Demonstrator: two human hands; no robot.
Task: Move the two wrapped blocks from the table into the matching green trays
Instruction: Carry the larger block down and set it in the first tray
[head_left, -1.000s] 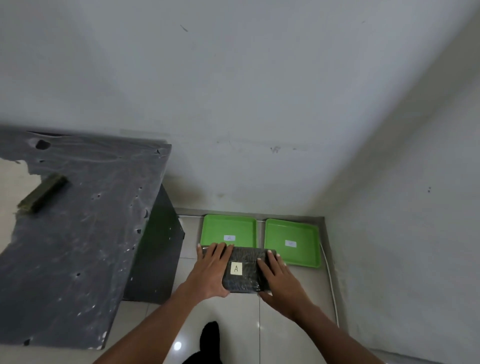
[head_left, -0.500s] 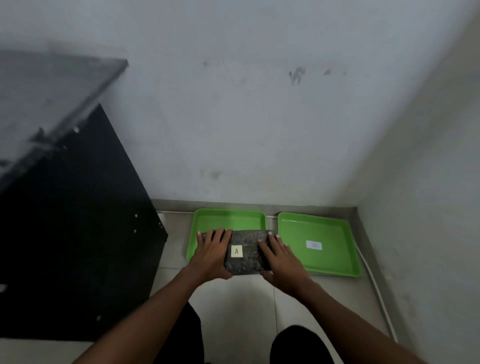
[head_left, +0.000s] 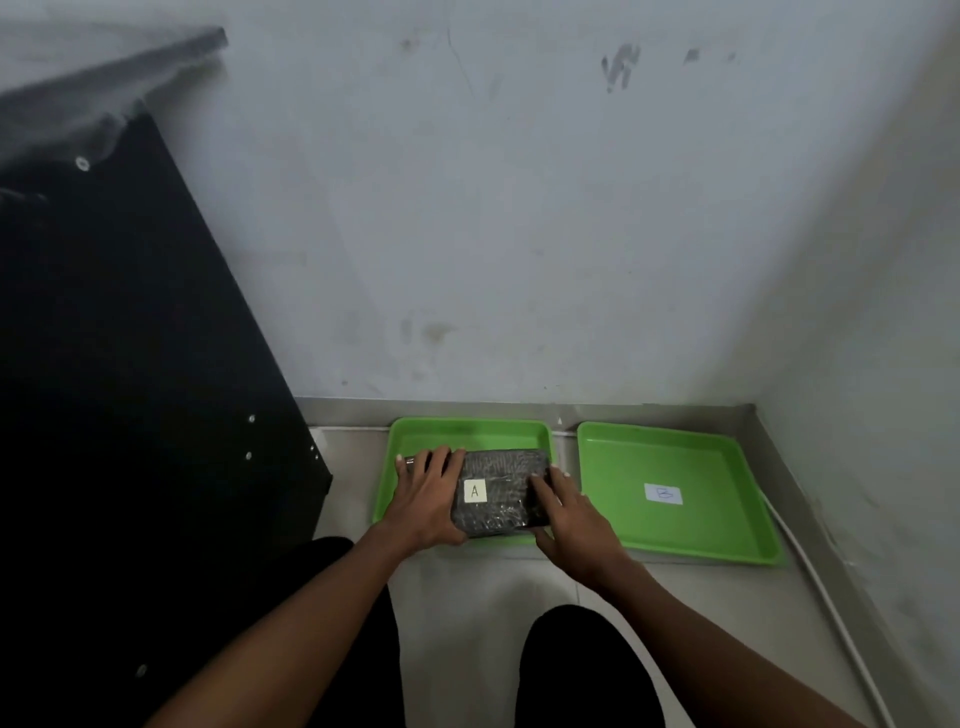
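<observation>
wrapped block: dark, shiny wrap, white label marked "a" on top; it sits over the left green tray; whether it rests on the tray floor cannot be told.
left hand: at the block's 9 o'clock end, fingers spread along that end and holding it.
right hand: at the block's 3 o'clock end, fingers laid over the top edge, gripping it.
right green tray: at 3 o'clock of the left one, just beside it and apart, with a white label marked "b" on its floor.
floor: pale tiles carrying both trays, close to the wall at 12 o'clock.
desk: dark side panel at 9 o'clock of the trays.
cable: white, along the wall at 3 o'clock.
</observation>
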